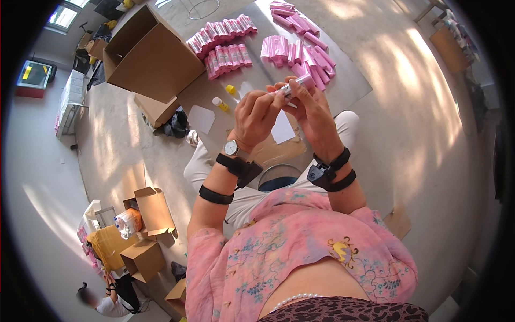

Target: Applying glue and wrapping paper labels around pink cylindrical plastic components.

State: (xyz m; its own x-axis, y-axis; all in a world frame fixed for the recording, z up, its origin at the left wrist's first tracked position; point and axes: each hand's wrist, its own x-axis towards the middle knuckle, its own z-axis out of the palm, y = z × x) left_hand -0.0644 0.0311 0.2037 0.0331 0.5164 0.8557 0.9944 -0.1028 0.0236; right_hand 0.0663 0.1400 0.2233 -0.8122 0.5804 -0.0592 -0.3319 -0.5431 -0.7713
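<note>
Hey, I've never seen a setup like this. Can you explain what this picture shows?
There's no robot, just a person's bare hands. A fisheye camera worn on the head looks down, so straight edges bend near the rim. The left hand and right hand hold a pink roll between them. On the grey tabletop lie rows of labelled pink rolls at left, plainer pink ones at right, a yellow-and-white tube and white sheets.
</note>
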